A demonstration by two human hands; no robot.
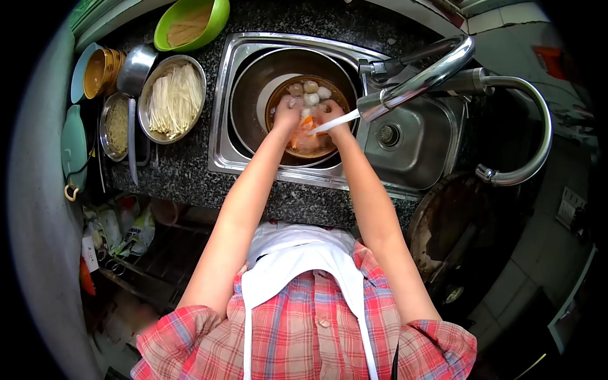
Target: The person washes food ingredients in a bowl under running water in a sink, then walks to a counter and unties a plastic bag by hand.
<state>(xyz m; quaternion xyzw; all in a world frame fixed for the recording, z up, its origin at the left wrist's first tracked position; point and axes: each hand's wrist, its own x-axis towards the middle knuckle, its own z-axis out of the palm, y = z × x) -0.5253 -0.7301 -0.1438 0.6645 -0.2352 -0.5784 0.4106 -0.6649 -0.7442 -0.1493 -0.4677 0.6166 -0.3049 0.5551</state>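
Note:
Both hands reach into an amber-brown bowl [344, 101], which sits inside a large steel basin [250, 95] in the sink. My left hand [288, 113] is at the left of the bowl among the food, and my right hand [331, 115] faces it at the right. Their fingers are largely hidden by water and food. Whitish balls [311, 99] lie at the far side of the bowl. Orange-and-white pieces [306, 123] show between the hands, blurred under the water. A stream of water [339, 120] runs from the faucet [380, 104] into the bowl.
A steel bowl of enoki mushrooms [171, 101] stands on the left counter. Near it are a strainer of thin strands [117, 125], a steel pot [136, 66] and stacked bowls [101, 73]. A green bowl [218, 19] stands farther back. The smaller sink basin [415, 158] lies right.

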